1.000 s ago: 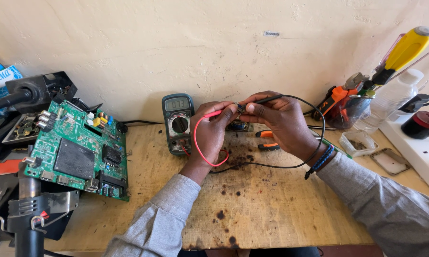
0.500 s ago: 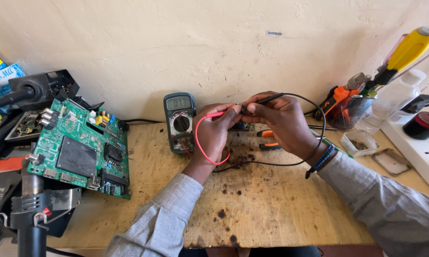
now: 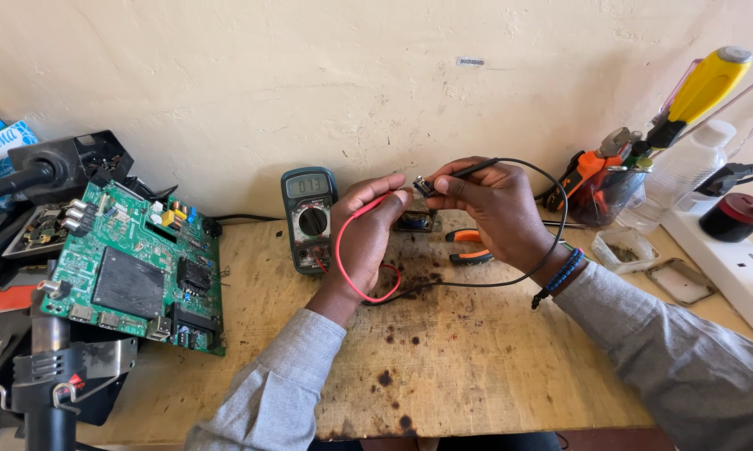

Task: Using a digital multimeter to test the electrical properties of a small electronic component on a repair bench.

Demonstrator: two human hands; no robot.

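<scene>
Left hand (image 3: 366,230) pinches red probe (image 3: 376,203); right hand (image 3: 495,200) hides small part.

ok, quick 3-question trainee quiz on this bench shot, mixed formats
1. True or false: the left hand holds the red probe lead.
2. Multiple choice: the green circuit board lies A) left of the multimeter, B) right of it, C) under the hands.
3. Fill in: the right hand holds the ___ probe lead.

Key: 1 true; 2 A; 3 black. Both probes meet at a small part held between the fingers, above the wooden table.
</scene>
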